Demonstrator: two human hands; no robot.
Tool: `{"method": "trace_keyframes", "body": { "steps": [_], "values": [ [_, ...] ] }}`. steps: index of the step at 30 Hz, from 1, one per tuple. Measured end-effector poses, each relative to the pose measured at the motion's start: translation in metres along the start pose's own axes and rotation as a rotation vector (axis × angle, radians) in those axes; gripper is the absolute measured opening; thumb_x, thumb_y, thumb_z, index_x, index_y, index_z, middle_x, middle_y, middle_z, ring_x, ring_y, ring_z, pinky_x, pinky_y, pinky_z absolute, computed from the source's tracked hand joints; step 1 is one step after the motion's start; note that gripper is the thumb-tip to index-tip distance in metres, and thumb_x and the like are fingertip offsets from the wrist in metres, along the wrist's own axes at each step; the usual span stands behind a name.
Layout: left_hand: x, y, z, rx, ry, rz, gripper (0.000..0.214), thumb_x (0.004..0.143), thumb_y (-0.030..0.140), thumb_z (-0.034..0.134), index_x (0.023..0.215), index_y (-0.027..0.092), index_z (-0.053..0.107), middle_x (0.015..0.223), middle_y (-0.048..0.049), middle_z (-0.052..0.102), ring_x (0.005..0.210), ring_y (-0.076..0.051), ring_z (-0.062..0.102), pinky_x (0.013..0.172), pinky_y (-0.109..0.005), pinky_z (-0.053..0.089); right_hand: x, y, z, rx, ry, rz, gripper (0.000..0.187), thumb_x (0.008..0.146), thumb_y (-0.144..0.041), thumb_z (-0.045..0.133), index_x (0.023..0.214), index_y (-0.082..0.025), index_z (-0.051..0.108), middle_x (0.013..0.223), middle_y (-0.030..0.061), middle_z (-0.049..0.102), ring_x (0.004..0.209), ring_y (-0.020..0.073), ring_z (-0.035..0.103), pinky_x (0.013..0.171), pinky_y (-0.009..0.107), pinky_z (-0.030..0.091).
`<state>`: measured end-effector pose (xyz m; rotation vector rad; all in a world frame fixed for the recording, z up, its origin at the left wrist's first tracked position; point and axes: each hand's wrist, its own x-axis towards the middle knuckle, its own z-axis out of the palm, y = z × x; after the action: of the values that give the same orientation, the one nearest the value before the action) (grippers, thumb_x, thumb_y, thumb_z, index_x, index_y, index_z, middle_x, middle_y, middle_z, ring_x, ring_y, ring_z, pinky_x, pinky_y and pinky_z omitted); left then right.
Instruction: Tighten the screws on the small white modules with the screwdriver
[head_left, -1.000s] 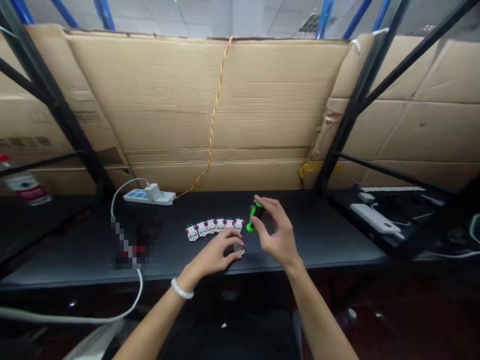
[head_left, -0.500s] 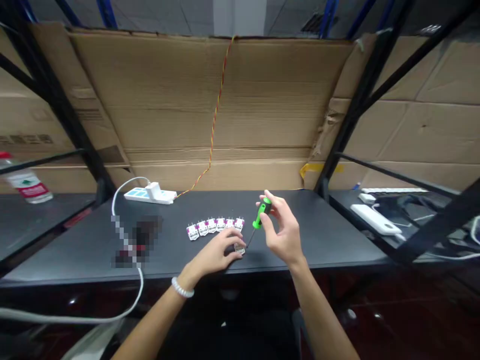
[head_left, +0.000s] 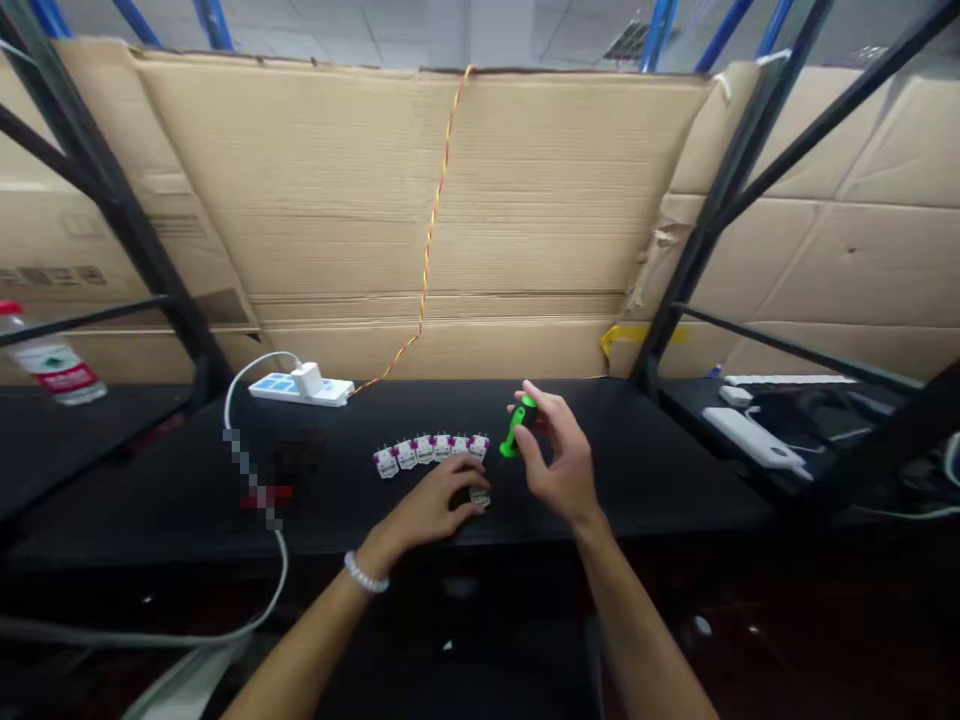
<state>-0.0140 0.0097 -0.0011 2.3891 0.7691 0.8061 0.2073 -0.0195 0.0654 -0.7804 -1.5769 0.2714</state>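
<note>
My left hand, with a pale beaded bracelet at the wrist, is closed around a small white part on the black tabletop. The fingers cover much of that part. In my right hand is a screwdriver with a green and black handle, held in the fingertips and tilted down to the left. Its thin shaft hardly shows against the dark surface, so I cannot tell whether the tip touches the part. Just beyond my left hand, several similar white and purple plug-like parts with metal prongs lie in a curved row.
A white power strip with a plugged-in adapter lies at the back left. Its white cable runs over the table's front edge. Cardboard panels and black metal posts enclose the table. A bottle stands far left.
The screwdriver handle and my right hand have shifted slightly to the left. My left hand stays on the small white part. The picture's brightness differs, with a darker tabletop.
</note>
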Motion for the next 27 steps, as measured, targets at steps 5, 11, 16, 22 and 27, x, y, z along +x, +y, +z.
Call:
{"method": "trace_keyframes", "body": {
  "steps": [5, 11, 16, 22, 27],
  "values": [
    [0.0007, 0.0025, -0.0012, -0.001, -0.003, 0.007, 0.015, 0.098, 0.023, 0.075, 0.114, 0.024, 0.076, 0.134, -0.0091, 0.066, 0.13, -0.028, 0.062, 0.119, -0.047, 0.049, 0.0, 0.0001, -0.0006, 0.004, 0.008, 0.0, 0.049, 0.104, -0.025, 0.063, 0.152, -0.03, 0.059, 0.137, 0.0133, 0.067, 0.116, 0.0271, 0.075, 0.098, 0.046, 0.067],
    [0.0007, 0.0028, -0.001, -0.003, 0.004, 0.005, 0.017, 0.098, 0.023, 0.075, 0.114, 0.023, 0.077, 0.135, -0.0111, 0.066, 0.13, -0.029, 0.063, 0.119, -0.046, 0.05, 0.0004, -0.0027, -0.0026, 0.019, 0.018, -0.008, 0.051, 0.103, -0.024, 0.063, 0.153, -0.031, 0.058, 0.137, 0.0127, 0.067, 0.116, 0.0271, 0.076, 0.097, 0.045, 0.067],
    [0.0005, 0.0037, -0.001, 0.002, 0.001, -0.008, 0.017, 0.097, 0.022, 0.075, 0.114, 0.024, 0.076, 0.134, -0.01, 0.066, 0.13, -0.028, 0.063, 0.119, -0.046, 0.05, 0.0008, -0.004, -0.0031, 0.019, 0.015, -0.007, 0.05, 0.104, -0.023, 0.063, 0.153, -0.032, 0.059, 0.136, 0.0125, 0.067, 0.115, 0.0266, 0.076, 0.096, 0.045, 0.068],
    [0.0004, 0.0029, -0.0009, 0.0, 0.003, 0.003, 0.016, 0.098, 0.023, 0.075, 0.114, 0.023, 0.077, 0.135, -0.0103, 0.066, 0.131, -0.028, 0.062, 0.12, -0.046, 0.05, 0.0003, -0.0024, -0.0014, 0.002, 0.0, -0.006, 0.049, 0.104, -0.025, 0.062, 0.153, -0.029, 0.059, 0.137, 0.014, 0.067, 0.119, 0.0277, 0.075, 0.099, 0.046, 0.067],
    [0.0007, 0.0029, -0.0009, -0.002, 0.0, -0.002, 0.016, 0.098, 0.024, 0.075, 0.114, 0.025, 0.076, 0.134, -0.009, 0.066, 0.13, -0.029, 0.062, 0.12, -0.048, 0.05, -0.0002, -0.003, -0.0018, 0.002, -0.029, -0.031, 0.049, 0.105, -0.025, 0.06, 0.154, -0.031, 0.057, 0.138, 0.0134, 0.067, 0.117, 0.0268, 0.075, 0.098, 0.046, 0.067]
  ]
}}
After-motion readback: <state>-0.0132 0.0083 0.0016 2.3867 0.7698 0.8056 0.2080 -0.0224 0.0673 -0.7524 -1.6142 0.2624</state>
